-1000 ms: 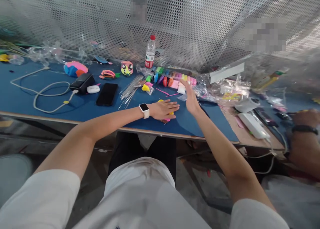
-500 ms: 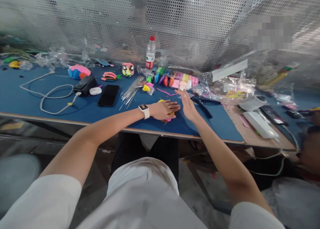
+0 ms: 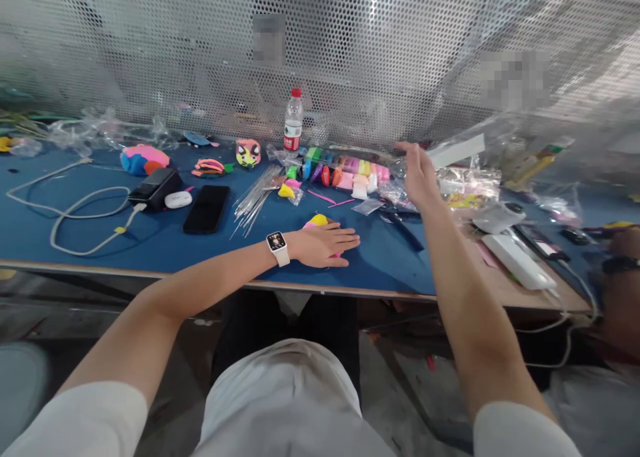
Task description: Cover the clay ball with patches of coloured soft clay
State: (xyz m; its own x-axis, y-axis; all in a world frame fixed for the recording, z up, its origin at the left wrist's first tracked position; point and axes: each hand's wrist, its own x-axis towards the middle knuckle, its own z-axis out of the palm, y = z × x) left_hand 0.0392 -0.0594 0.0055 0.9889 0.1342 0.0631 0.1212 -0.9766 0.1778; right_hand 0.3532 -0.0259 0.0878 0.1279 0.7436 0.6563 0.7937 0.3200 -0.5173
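Note:
My left hand (image 3: 326,244) lies flat, fingers stretched out, over a modelling clay piece on the blue table (image 3: 380,264). Yellow and pink clay (image 3: 319,220) shows past the hand's far edge; the rest is covered. A smartwatch (image 3: 277,242) sits on that wrist. My right hand (image 3: 421,177) is raised with nothing visible in it, its fingers extended, close to the clear plastic packaging on the right. Below and left of it lies a dark-handled tool (image 3: 404,232), possibly scissors. Colourful clay blocks (image 3: 353,170) stand in a row beyond my left hand.
A water bottle (image 3: 293,124) stands near the perforated metal screen (image 3: 200,57). Thin wires (image 3: 255,200), a black phone (image 3: 207,209), a charger (image 3: 156,188) with a white cable and clay figures (image 3: 249,153) lie leftward. A white device (image 3: 517,262) and another person's arm (image 3: 620,270) are at right.
My right hand has lifted away from beside the left hand, moving right and toward the back. The left hand still rests on the clay. The camera view has shifted slightly.

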